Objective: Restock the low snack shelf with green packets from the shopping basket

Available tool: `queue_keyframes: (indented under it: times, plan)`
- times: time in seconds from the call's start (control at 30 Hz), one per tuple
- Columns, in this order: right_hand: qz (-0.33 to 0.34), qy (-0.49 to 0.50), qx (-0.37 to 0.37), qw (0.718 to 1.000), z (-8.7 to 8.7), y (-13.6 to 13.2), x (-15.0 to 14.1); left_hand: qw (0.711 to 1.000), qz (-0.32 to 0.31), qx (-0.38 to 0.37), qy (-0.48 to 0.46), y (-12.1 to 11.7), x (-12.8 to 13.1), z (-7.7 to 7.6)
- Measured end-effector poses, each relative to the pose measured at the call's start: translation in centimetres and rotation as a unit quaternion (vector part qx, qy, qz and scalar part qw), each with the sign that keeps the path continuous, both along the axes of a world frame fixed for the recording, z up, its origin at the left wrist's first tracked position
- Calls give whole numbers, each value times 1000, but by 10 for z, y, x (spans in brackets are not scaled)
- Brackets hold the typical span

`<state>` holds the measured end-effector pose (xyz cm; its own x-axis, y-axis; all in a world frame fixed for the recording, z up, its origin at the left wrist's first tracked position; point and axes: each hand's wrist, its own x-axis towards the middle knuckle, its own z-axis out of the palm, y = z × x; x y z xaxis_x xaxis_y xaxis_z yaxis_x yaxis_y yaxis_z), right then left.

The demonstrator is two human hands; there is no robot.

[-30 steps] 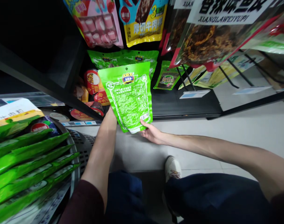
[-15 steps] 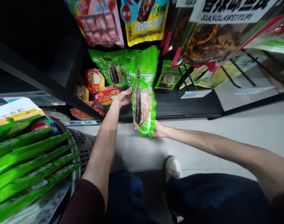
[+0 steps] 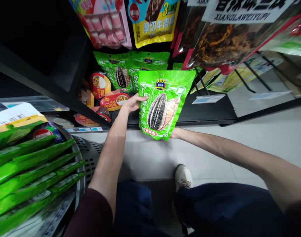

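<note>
A green bag of sunflower seeds (image 3: 164, 107) is held up before the lower shelf, its printed front facing me. My left hand (image 3: 133, 102) grips its left edge, thumb over the front and the other fingers partly hidden. Behind the lower right corner is my right hand (image 3: 174, 133), supporting the bag from below; most of its fingers are out of sight. Similar green seed bags (image 3: 121, 77) stand on the shelf just behind the held one. Red and yellow meal tubs (image 3: 115, 98) sit to the left of them, close to my left hand.
A grey basket (image 3: 88, 158) with several upright green bags (image 3: 39, 174) stands at my left. Dark shelf uprights (image 3: 49, 75) rise near my left arm. Hanging snack packs (image 3: 152, 23) and metal hooks (image 3: 258, 76) jut out above the black shelf (image 3: 209, 113).
The held bag has turned from nearly edge-on to face me, its top swinging right and lower. My left thumb now lies over its front edge. The basket and shelf goods look unchanged.
</note>
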<state>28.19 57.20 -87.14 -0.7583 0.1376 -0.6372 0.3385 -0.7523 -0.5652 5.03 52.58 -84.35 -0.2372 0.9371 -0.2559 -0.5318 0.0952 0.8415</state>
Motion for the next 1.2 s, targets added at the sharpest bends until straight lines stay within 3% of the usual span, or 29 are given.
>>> queue_keyframes:
  times: [0.23, 0.43, 0.83, 1.03, 1.2]
  plan:
    - [72, 42, -9, 997, -12, 16, -4, 999, 31, 10, 31, -1, -10, -14]
    - [0, 104, -30, 994, -14, 21, -10, 998, 46, 17, 31, 1, -12, -17]
    - [-8, 91, 4, 996, -23, 23, -9, 997, 76, 15, 8, 2, -7, -12]
    - [-43, 126, 19, 991, -17, 31, -15, 993, 117, 7, -2, 1, -9, -14]
    - [-89, 94, 30, 991, -10, 35, -21, 991, 129, 19, 9, -1, -11, -16]
